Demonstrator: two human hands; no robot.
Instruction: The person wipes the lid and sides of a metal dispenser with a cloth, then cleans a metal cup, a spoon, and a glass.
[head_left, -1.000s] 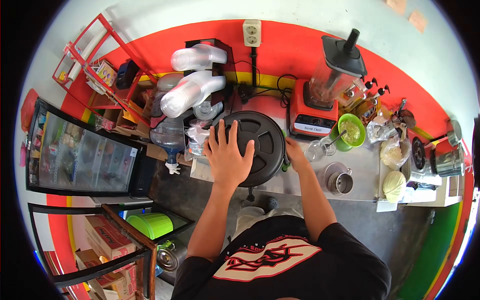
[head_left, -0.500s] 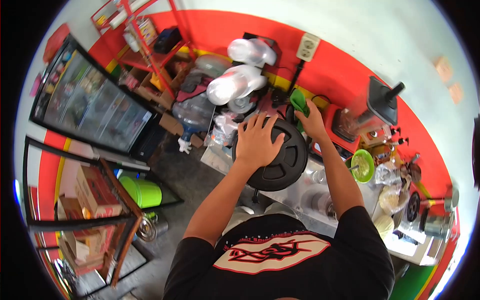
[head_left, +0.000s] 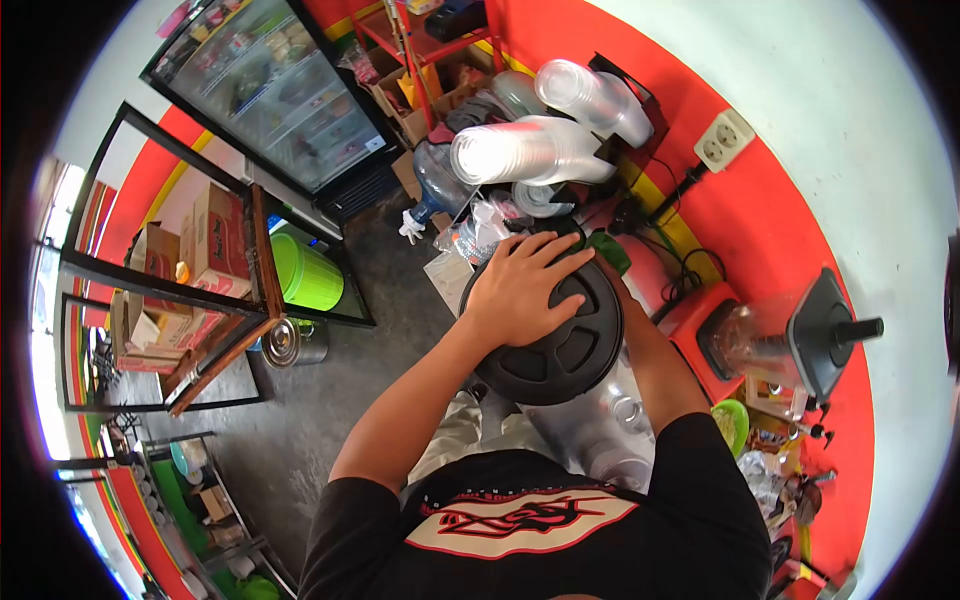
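A round black lid (head_left: 545, 350) with recessed segments is below my face, covering whatever lies under it. My left hand (head_left: 525, 290) rests flat on its top, fingers spread. My right hand (head_left: 618, 287) reaches behind the lid's far right rim, its fingers hidden. A crumpled green cloth (head_left: 608, 253) sticks out just beyond that hand, against the lid's far edge. Under my right forearm is a shiny metal tabletop (head_left: 580, 425).
A red blender (head_left: 700, 345) stands right of my right arm. Stacked clear plastic cups (head_left: 520, 152) jut out ahead. A glass-door fridge (head_left: 290, 95), a framed shelf with cartons (head_left: 215, 240) and a green bin (head_left: 305, 275) are left. A power socket (head_left: 723, 140) hangs on the wall.
My view has turned, shifting the room across it. My right hand has dropped from above the lid's far edge to behind its right rim, the green cloth moving along. My left hand stays on the lid.
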